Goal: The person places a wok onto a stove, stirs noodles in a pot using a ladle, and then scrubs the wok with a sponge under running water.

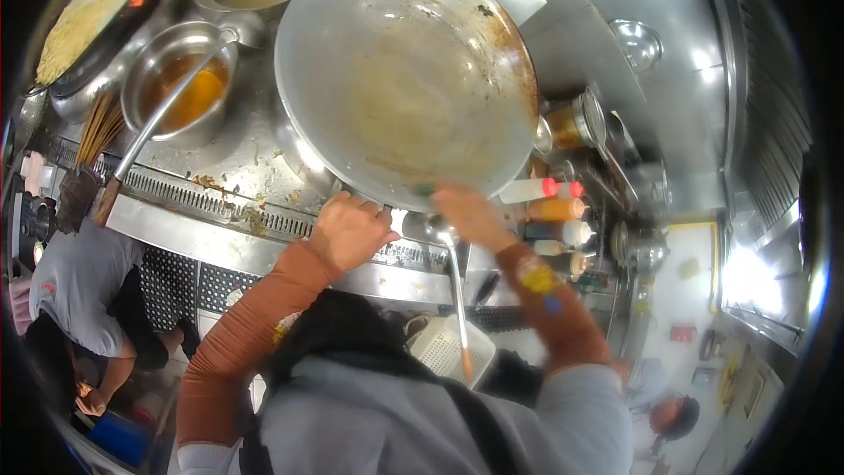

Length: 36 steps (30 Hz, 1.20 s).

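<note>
A large wok (413,79) with a thin brownish film inside and dark marks on its right rim fills the middle of the view. My left hand (352,230) is closed at the wok's near left edge, its thumb pointing right; what its fingers hold is hidden. At the near rim, my right hand (473,214) is blurred by motion, its fingers closed by a small dark green thing (424,189) that looks like a scouring pad. Just below my right hand, a ladle (455,290) with a wooden handle end lies across the counter edge, over a white perforated basket (448,347).
On the left are a pot of orange liquid (189,88) with a ladle (167,105) across it, a bamboo brush (101,127) and a wok of yellowish food (88,22) over flame. Squeeze bottles (554,211) stand right. Co-workers (83,290) are at left and lower right.
</note>
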Motion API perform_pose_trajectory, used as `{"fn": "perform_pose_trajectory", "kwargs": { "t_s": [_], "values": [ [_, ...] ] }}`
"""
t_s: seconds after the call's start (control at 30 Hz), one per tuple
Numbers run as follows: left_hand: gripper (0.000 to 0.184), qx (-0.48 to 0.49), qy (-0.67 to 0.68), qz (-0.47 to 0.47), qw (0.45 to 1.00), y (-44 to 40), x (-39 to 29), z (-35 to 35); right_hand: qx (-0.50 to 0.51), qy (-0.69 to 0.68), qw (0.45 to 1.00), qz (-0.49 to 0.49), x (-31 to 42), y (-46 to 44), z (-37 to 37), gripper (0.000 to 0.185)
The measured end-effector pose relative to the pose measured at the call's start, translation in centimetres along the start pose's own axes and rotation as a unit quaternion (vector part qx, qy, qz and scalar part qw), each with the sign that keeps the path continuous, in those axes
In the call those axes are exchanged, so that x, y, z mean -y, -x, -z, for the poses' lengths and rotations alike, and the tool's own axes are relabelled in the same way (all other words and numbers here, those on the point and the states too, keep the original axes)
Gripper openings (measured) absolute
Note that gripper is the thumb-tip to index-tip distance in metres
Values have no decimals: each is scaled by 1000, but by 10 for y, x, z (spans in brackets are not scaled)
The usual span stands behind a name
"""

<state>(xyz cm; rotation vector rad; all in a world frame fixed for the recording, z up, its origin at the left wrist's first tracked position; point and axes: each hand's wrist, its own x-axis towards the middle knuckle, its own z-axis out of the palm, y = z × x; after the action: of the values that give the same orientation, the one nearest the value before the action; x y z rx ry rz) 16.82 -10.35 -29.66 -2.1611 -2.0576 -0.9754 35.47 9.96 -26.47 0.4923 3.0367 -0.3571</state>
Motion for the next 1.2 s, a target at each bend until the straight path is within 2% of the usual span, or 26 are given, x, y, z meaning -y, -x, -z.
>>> {"fn": "perform_pose_trajectory", "kwargs": {
  "t_s": [0.03, 0.13, 0.17, 0.27, 0.3, 0.37, 0.43, 0.53, 0.57, 0.67, 0.73, 0.83, 0.93, 0.97, 1.0, 1.07, 1.13, 1.17, 1.2],
  "values": [
    [29, -2, -4, 0, 1000, 0, -2, -1, 61, 69, 996, 9, -38, 8, 34, 32],
    [29, 4, -7, 11, 1000, 3, -10, -3, 10, 247, 969, -5, -157, 12, 30, 35],
    [28, 4, -12, 13, 1000, 0, -7, -1, 147, 234, 952, -135, -99, 2, 33, 34],
    [29, -33, 8, 14, 999, 0, -4, 1, 6, 13, 1000, 18, -54, 23, 3, 35],
    [28, -29, 18, 19, 999, 1, -4, 0, 65, 38, 997, 7, -68, 20, 24, 38],
    [29, -18, 28, 24, 999, -1, -1, 2, 104, 137, 983, -66, -132, -6, 56, 37],
    [29, -17, 39, 35, 998, -1, -4, 1, 60, 352, 934, -1, -180, -45, 83, 36],
    [29, -20, 49, 34, 998, 1, -2, 2, -14, 360, 933, 2, -216, -29, 42, 35],
    [29, -25, 52, 35, 998, 1, -1, 2, 152, 277, 947, -59, -165, -26, 57, 35],
    [28, -32, 67, 33, 997, 0, 1, 8, 4, 343, 939, 3, -203, -24, 65, 36],
    [28, -39, 63, 30, 997, -4, 4, 6, -46, 406, 913, 11, -257, -91, 83, 36],
    [27, -33, 70, 43, 996, -5, 1, 4, -35, 454, 890, -14, -263, -176, 101, 35],
    [26, -29, 77, 42, 996, -1, 5, 3, -70, 424, 903, -15, -260, -125, 81, 35],
    [26, -37, 81, 41, 995, -1, 6, 2, -35, 424, 901, -82, -257, -90, 67, 37],
    [26, -39, 87, 42, 995, -1, 6, 1, 12, 399, 912, -98, -258, -42, 51, 38],
    [26, -37, 80, 41, 995, 0, 8, 1, 44, 386, 916, -103, -246, -30, 52, 41],
    [26, -36, 94, 33, 994, 2, 9, 1, 29, 408, 908, -88, -239, -41, 64, 43],
    [26, -38, 95, 30, 994, 0, 10, 0, -66, 416, 906, -47, -282, -74, 59, 44],
    [25, -36, 102, 33, 994, 0, 10, 0, -62, 486, 869, -63, -284, -122, 69, 44]
  ]
}}
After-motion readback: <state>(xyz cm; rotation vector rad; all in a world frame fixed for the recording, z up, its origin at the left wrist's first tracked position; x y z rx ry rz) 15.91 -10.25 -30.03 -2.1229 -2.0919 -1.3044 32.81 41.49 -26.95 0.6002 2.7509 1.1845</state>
